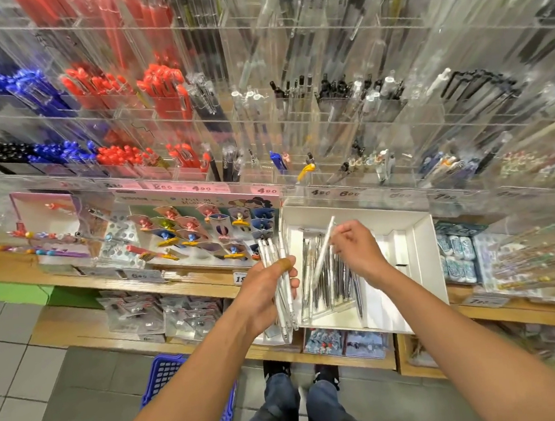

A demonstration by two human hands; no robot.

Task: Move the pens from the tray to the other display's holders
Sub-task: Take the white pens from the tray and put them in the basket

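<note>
I'm still gathering: my left hand (pixel 269 285) clenches a bundle of clear white pens (pixel 282 297), my right hand (pixel 357 250) pinches one more pen (pixel 323 253) above the white tray (pixel 423 248). Slim clear pens (pixel 336 282) remain there; I judge none have reached the acrylic holders (pixel 294 114) yet.
</note>
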